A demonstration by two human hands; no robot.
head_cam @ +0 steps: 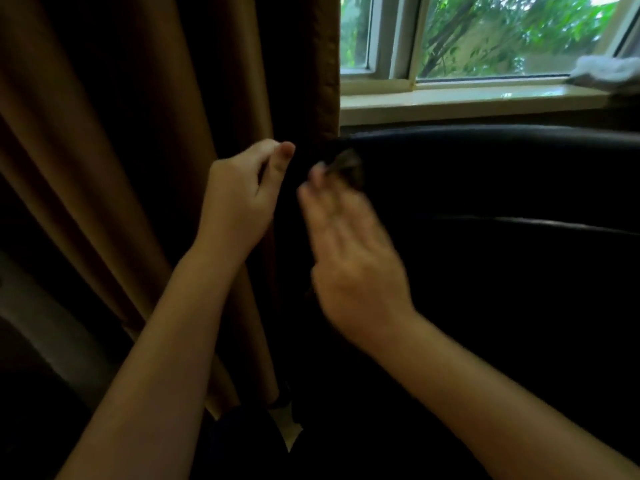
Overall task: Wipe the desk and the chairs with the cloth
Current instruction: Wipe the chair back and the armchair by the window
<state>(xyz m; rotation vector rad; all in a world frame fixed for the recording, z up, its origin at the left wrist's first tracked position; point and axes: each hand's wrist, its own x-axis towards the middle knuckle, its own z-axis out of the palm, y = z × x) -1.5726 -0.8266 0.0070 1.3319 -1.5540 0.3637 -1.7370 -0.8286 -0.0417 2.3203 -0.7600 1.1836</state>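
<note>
One wide brown curtain (121, 133) fills the left half of the view, hanging in deep vertical folds from the top edge down past the forearms. To the right of it stands a black chair (502, 174), its glossy padded back rising to just below the window sill (450, 95); its upper left corner meets the curtain's hemmed edge. Above the sill a pale-framed window (502, 36) shows green leaves and branches outside. Both bare forearms reach up from the bottom of the picture towards that corner of the chair. The left hand (239, 195) is held up at the curtain's edge with its fingers curled in and its thumb tip pressed against the forefinger; the spot is too dark to tell whether any fabric is caught between them. The right hand (353, 261) is smeared by motion blur, its back to the camera and its fingers stretched forward over the chair back; their tips reach a small grey-brown tuft (348, 162) at the chair's upper corner, and I cannot tell whether they grasp it or only touch it. The cloth (609, 69), white and crumpled, lies on the sill at the far right, well apart from both hands and touched by neither. Near the bottom, between the forearms, a small pale strip (287, 424) shows against the dark.
</note>
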